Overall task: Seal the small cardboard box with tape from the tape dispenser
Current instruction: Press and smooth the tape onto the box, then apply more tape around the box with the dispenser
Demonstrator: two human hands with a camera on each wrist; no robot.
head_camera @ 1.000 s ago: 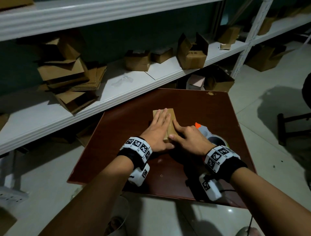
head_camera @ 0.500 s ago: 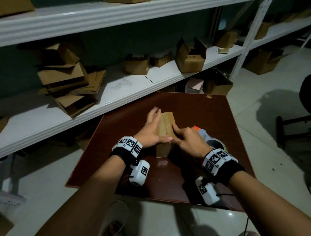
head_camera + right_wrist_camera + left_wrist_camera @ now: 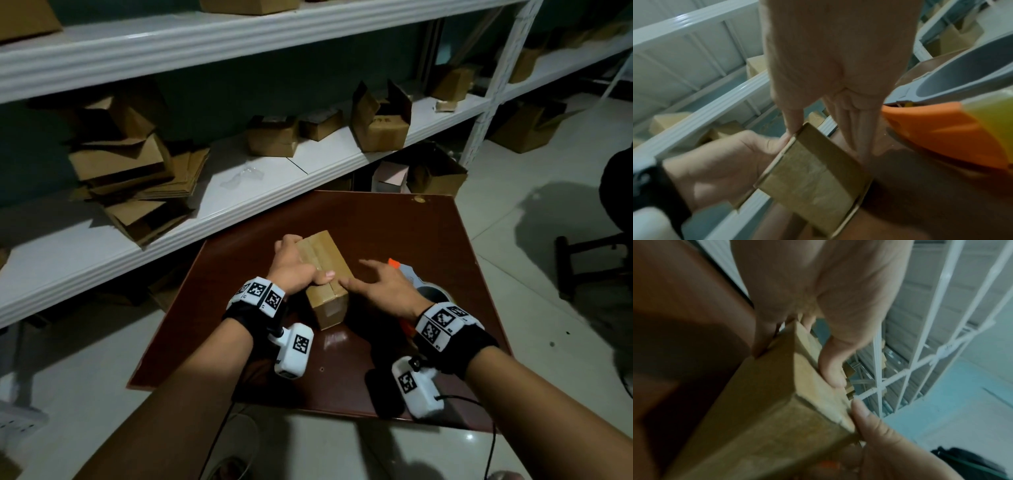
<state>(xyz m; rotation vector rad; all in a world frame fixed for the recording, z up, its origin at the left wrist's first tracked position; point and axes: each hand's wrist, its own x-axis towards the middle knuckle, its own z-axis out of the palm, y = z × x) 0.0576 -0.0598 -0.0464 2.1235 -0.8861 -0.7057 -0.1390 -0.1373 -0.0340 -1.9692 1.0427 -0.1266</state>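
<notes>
The small cardboard box (image 3: pixel 325 265) stands tilted on the dark red table (image 3: pixel 394 226), near end up, with a taped seam along its top. My left hand (image 3: pixel 294 270) grips it from the left, thumb (image 3: pixel 832 366) on top and fingers round the far side. My right hand (image 3: pixel 383 287) is spread open at the box's right side, its thumb tip touching the near top corner (image 3: pixel 795 129). The grey and orange tape dispenser (image 3: pixel 411 275) lies on the table just behind the right hand; its orange part (image 3: pixel 941 129) shows close by. No hand holds it.
A white shelf rack (image 3: pixel 239 192) loaded with several cardboard boxes and flattened cartons runs behind the table. More boxes sit on the floor under it (image 3: pixel 435 178). A dark stool (image 3: pixel 589 260) stands on the tiled floor at right.
The box lay flat under both palms; my left hand has since lifted and turned it onto an edge. My right hand came off the top and spread open beside it.
</notes>
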